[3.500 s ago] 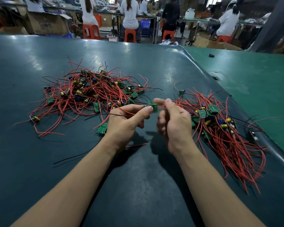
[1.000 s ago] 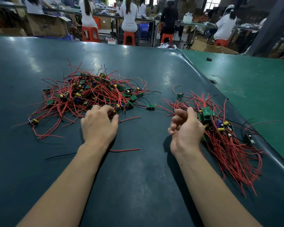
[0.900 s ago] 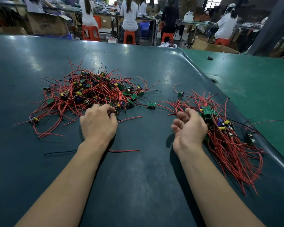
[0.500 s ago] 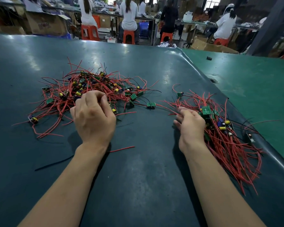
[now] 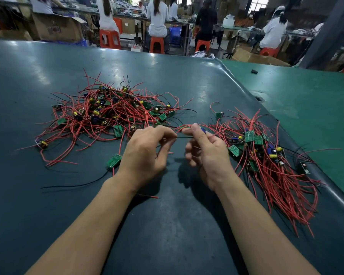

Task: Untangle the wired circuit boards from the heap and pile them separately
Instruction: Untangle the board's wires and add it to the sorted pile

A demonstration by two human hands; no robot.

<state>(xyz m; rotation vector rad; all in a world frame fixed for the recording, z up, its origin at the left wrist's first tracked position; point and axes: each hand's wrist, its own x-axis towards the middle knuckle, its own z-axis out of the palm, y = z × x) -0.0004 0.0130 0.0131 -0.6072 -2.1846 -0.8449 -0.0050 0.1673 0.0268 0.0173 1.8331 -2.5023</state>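
Pinching a thin black wire (image 5: 184, 137) between them, the left hand (image 5: 145, 155) and right hand (image 5: 207, 153) hover above the smooth dark mat (image 5: 167, 225). Beyond the left hand sprawls the tangled heap (image 5: 111, 114) of red leads and small green boards; the sorted pile (image 5: 270, 161) fans beside the right hand, near the mat's raised edge.

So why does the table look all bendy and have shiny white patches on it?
In the head view, the wide-angle lens bows the table's far edge and its seam; the white patches are overhead light glaring off the smooth top; dark shadows sit under the left hand and right hand, and the people at the back look soft.
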